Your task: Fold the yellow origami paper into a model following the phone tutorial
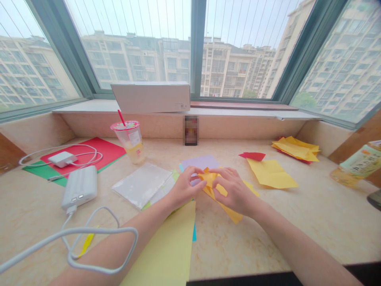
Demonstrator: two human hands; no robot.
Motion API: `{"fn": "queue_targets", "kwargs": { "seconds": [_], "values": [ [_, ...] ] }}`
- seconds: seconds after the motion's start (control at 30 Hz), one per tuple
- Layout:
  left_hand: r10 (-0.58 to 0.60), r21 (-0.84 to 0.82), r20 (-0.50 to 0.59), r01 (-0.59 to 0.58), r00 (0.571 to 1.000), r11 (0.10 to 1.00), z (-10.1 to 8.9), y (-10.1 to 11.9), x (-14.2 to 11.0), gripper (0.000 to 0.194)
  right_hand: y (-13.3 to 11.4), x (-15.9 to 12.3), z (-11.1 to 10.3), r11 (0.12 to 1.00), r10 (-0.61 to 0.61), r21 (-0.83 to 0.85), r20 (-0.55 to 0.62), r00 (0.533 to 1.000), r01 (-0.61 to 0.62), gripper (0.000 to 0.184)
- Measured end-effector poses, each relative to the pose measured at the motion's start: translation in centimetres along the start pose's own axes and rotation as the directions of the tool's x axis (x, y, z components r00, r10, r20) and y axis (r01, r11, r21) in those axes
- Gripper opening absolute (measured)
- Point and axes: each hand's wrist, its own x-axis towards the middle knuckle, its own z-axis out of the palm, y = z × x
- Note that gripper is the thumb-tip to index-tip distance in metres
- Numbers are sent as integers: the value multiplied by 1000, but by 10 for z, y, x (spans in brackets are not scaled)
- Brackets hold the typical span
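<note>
So both hands, left [189, 183] and right [233, 190], have their fingertips pinched on a folded orange-yellow paper [210, 179], just above the worktop [321, 222]. Lavender paper [200, 162] is lying right behind it. Over to the right there's a yellow sheet [272, 174] touching a red piece [253, 156]. On the left, a clear packet [141, 184], then a cup with a red straw [131, 145], and a white power bank [80, 186] with its cable plugged in.
</note>
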Motion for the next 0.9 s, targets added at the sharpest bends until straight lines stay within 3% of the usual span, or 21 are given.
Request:
{"fn": "queue_targets", "kwargs": {
  "seconds": [0.17,0.3,0.5,0.67,0.77,0.9],
  "values": [
    [31,88,26,-33,999,996,-3,4,-1,23,2,2,2,995,74,73,-88,993,-68,10],
    [72,281,93,-96,993,955,-3,7,-2,16,0,1,2,994,104,37,-111,988,-100,9],
    [29,413,139,-85,990,907,1,15,-5,6,-1,0,5,988,153,21,-133,979,-152,10],
    [26,432,164,-96,986,897,7,20,-11,28,-1,1,12,968,249,53,-160,955,-243,15],
    [45,525,146,-116,988,843,10,17,-12,33,-6,3,18,973,223,102,-155,962,-209,18],
    [75,611,112,-128,991,781,10,13,-12,21,-12,4,24,980,138,168,-168,976,-110,22]
  ]
}}
